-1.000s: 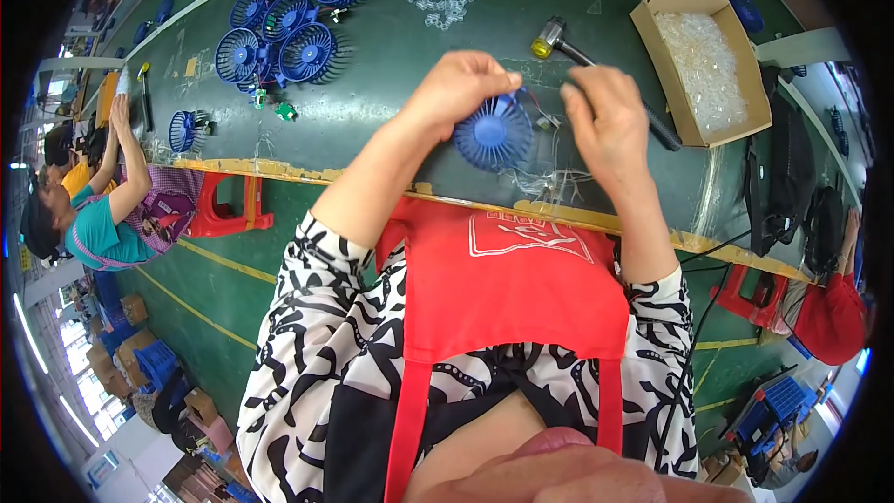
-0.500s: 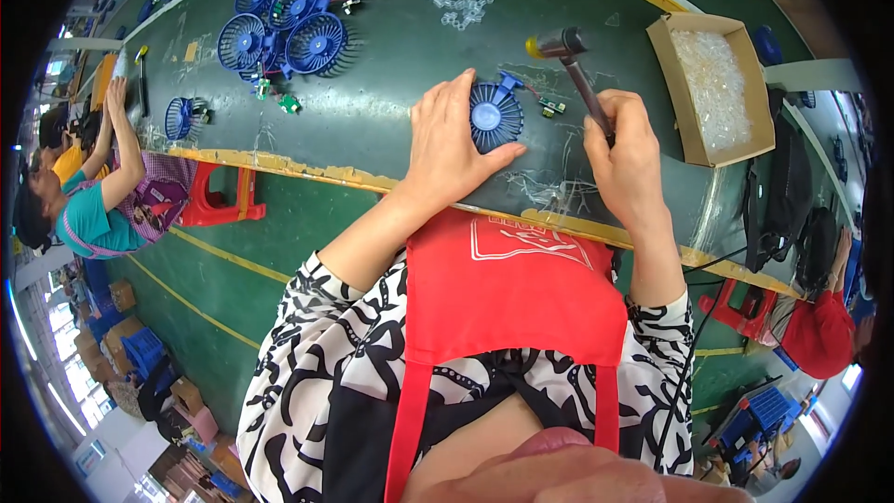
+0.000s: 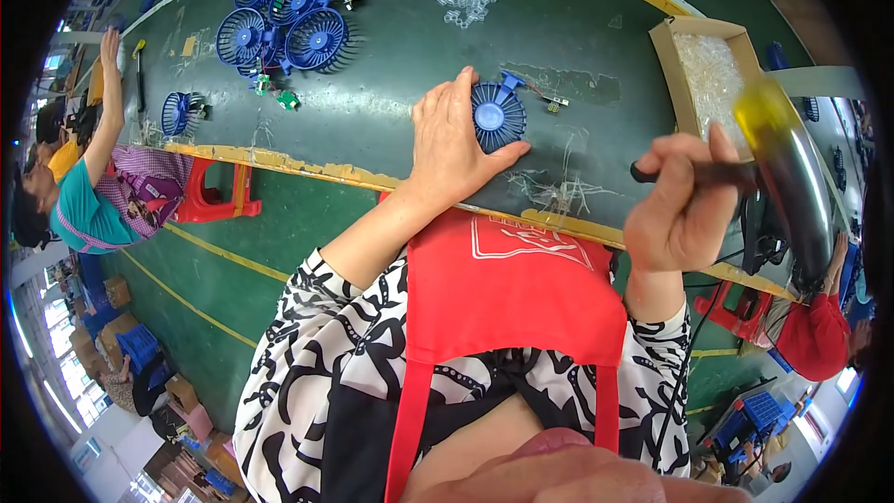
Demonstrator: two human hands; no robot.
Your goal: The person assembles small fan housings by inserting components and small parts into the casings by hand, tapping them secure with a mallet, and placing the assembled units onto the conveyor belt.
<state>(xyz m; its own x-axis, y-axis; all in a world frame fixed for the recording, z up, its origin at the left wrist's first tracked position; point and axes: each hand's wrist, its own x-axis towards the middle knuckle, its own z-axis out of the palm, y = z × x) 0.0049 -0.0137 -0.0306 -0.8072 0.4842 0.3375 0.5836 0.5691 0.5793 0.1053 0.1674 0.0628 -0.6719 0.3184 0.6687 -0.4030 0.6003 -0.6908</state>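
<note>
A round blue fan guard point(image 3: 498, 116) lies flat on the dark green bench in front of me. My left hand point(image 3: 449, 144) holds it there, with the fingers along its left side and the thumb around its near edge. A short wire runs from its blue neck to a small circuit board point(image 3: 557, 104) at its right. My right hand point(image 3: 684, 200) grips the handle of a hammer point(image 3: 801, 191), raised above the bench's right part. The hammer's head is dark with a yellow face, and it looms large, partly covering the box behind it.
Several blue fan guards point(image 3: 317, 37) with boards lie at the far left, and one more point(image 3: 175, 115) sits nearer the edge. Small clear plastic pieces point(image 3: 466, 2) are heaped at the back. A cardboard box point(image 3: 670, 61) of clear pieces stands right. A co-worker point(image 3: 98, 191) sits at left.
My right hand has lifted the hammer up and to the right, away from the fan guard. My left hand stays on the guard. The co-worker at left has raised an arm.
</note>
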